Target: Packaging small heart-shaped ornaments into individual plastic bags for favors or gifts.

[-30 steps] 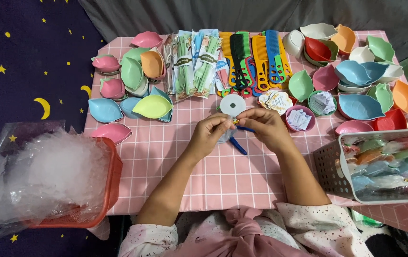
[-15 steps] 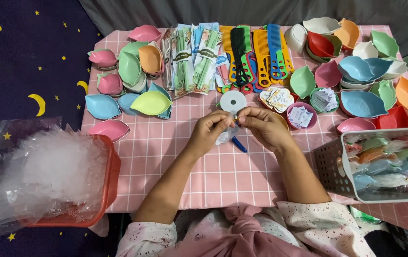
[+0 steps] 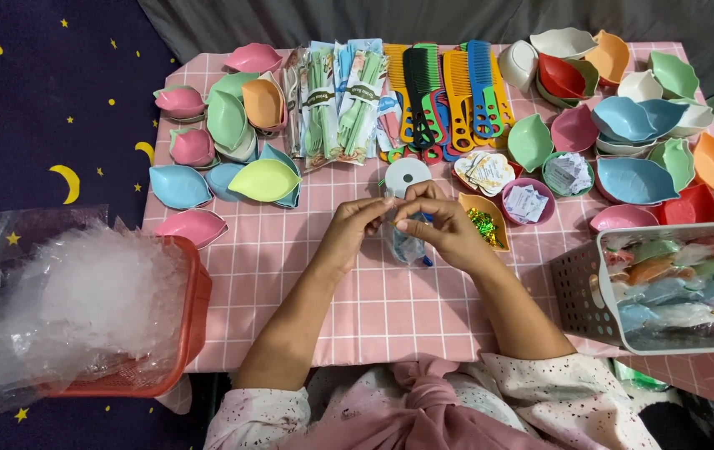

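My left hand [image 3: 355,227] and my right hand [image 3: 438,223] meet at the middle of the pink checked table [image 3: 390,308]. Together they pinch the top of a small clear plastic packet [image 3: 405,243] with something blue inside. The fingertips hide its upper end. A white tape roll [image 3: 405,173] lies just beyond the hands. An orange leaf-shaped dish [image 3: 485,223] with shiny green bits sits right of my right hand.
Coloured leaf-shaped dishes [image 3: 265,178] crowd the left and right back of the table. Packed green items [image 3: 340,104] and combs [image 3: 447,90] lie at the back. A red basket of clear bags [image 3: 98,308] stands at left, a white basket [image 3: 615,300] of filled packets at right.
Both hands have stayed together over the packet; they lifted slightly towards the tape roll and the fingers shifted at the packet's top.
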